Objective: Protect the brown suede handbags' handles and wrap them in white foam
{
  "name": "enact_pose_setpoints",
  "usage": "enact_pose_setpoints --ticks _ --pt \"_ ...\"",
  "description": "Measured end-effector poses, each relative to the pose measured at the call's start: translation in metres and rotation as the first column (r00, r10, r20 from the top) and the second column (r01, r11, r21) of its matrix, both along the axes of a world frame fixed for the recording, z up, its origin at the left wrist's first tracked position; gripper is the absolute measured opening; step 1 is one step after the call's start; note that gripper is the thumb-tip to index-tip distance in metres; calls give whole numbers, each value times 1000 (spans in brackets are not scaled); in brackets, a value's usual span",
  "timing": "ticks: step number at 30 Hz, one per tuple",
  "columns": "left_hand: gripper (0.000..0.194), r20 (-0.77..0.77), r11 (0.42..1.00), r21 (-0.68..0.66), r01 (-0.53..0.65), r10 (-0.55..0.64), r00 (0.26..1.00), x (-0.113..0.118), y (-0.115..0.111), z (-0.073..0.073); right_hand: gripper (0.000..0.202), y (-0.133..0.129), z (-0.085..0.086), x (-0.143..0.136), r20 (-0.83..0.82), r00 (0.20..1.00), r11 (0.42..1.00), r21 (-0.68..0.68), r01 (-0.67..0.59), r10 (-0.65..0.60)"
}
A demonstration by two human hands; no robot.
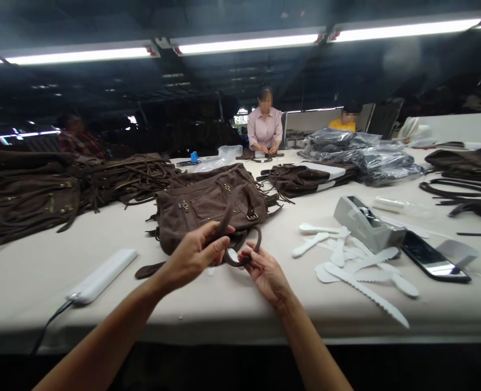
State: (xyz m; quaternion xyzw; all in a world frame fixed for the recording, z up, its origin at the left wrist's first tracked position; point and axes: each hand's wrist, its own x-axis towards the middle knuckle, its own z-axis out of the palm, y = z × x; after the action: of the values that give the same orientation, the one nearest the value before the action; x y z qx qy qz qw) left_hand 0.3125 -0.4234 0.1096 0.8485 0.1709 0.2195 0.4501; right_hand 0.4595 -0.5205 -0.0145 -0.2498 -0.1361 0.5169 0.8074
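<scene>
A dark brown strap (pixel 226 217) curves up from my left hand (pixel 193 252), whose thumb and fingers are closed around it. Its looped part (pixel 258 239) runs over to my right hand (pixel 264 271), pinched there between thumb and fingertips. Just behind both hands lies a brown fabric bag (pixel 199 201) with brass buckles and pockets on its front. A flat strap end (pixel 148 270) rests on the table left of my left hand. Whether the strap is joined to the bag is hidden by my hands.
White plastic strips (pixel 346 266), a grey tape dispenser (pixel 362 222) and a phone (pixel 433 258) lie right. A white power strip (pixel 101 277) with a cable lies left. Brown bags (pixel 28 195) are piled left; plastic-wrapped bags (pixel 362 155) sit back right. A co-worker (pixel 264 127) stands across the table.
</scene>
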Motion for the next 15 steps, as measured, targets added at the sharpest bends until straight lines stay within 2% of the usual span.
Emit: enact_pose_setpoints --ticks 2,4,6,8,11,15 --pt "35 -35 968 246 42 -35 999 -4 -28 -20 32 -6 -5 -3 -12 1000 1000 -2 29 -29" --pt "37 -37 892 441 95 -88 995 -6 -47 -47 31 -13 -5 -1 -50 998 999 -19 41 -41" --pt "40 9 856 512 73 -90 996 -9 -56 -72 32 -19 -2 3 -93 994 998 -52 46 -51" --pt "36 97 862 504 -45 -5 995 -12 -57 -89 33 -25 2 6 -122 991 996 -83 43 -53" --pt "27 177 870 466 -158 83 981 -14 -51 -95 34 -36 6 5 -78 997 996 -84 23 -30" --pt "19 238 873 466 -142 31 971 -7 -47 -96 36 -62 6 -8 -10 995 995 -26 -95 94"
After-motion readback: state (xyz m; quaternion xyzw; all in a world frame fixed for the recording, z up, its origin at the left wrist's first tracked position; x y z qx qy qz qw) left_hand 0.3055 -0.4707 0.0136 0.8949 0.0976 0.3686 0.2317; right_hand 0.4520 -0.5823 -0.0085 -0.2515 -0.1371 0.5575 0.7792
